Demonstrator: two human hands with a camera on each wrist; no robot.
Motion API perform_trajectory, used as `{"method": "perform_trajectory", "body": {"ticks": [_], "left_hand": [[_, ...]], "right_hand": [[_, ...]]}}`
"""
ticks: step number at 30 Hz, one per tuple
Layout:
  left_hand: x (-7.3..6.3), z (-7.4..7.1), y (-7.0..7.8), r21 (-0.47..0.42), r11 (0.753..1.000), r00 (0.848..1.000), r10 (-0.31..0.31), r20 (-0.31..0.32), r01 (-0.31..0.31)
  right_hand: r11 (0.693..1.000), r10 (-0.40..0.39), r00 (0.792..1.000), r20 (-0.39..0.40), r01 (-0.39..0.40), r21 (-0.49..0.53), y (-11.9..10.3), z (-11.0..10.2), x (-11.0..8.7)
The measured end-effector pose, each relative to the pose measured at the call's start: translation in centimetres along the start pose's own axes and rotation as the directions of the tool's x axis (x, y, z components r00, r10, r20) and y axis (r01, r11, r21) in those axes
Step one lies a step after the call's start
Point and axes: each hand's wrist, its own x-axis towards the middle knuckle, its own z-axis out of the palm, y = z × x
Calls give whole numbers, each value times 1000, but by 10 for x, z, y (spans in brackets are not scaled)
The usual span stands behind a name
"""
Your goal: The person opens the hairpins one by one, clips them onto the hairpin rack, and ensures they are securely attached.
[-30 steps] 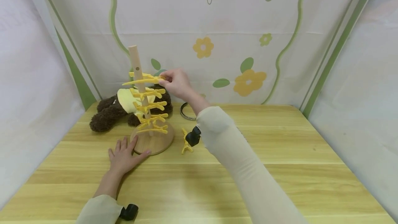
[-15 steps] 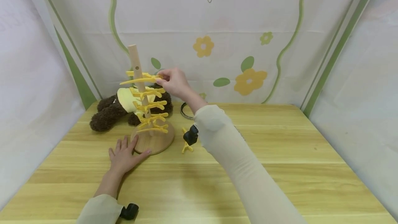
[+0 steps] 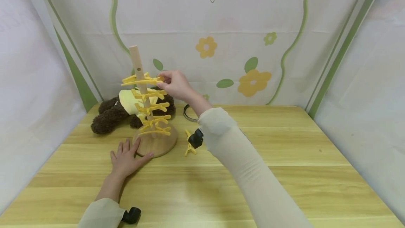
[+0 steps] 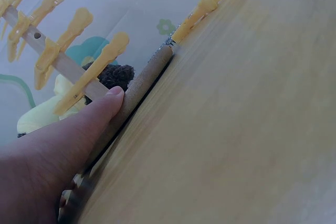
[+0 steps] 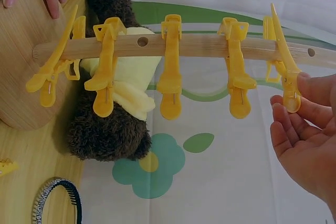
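An upright wooden post (image 3: 136,57) rises from a round wooden base (image 3: 156,147) at the left of the table, with several yellow hair clips (image 5: 170,72) clamped along it. My right hand (image 3: 178,85) pinches the tail end of the topmost yellow hair clip (image 5: 287,66) between thumb and fingers. That clip's long jaws stand on either side of the post, below a small hole. My left hand (image 3: 124,163) lies with spread fingers at the base's near left edge; in the left wrist view its thumb (image 4: 113,98) presses on the base's rim.
Behind the post lies a dark brown plush toy (image 3: 107,119) in a yellow shirt. One loose yellow hair clip (image 3: 190,149) is on the table right of the base. A toothed headband (image 3: 188,117) sits farther back, partly hidden by my right arm. Printed cloth walls surround the table.
My right hand has moved slightly left with the topmost hair clip, whose jaws now reach farther past the post. My left hand has stayed on the base.
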Motion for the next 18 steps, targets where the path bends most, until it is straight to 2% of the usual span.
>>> {"method": "perform_trajectory", "body": {"ticks": [10,18], "left_hand": [[1,0,0,12,1000,1000,-2,-9,2],[1,-1,4,8,1000,1000,1,-8,-1]], "right_hand": [[1000,-8,1000,19,7,26,2,-3,-1],[997,-65,996,-54,67,47,8,-13,-17]]}}
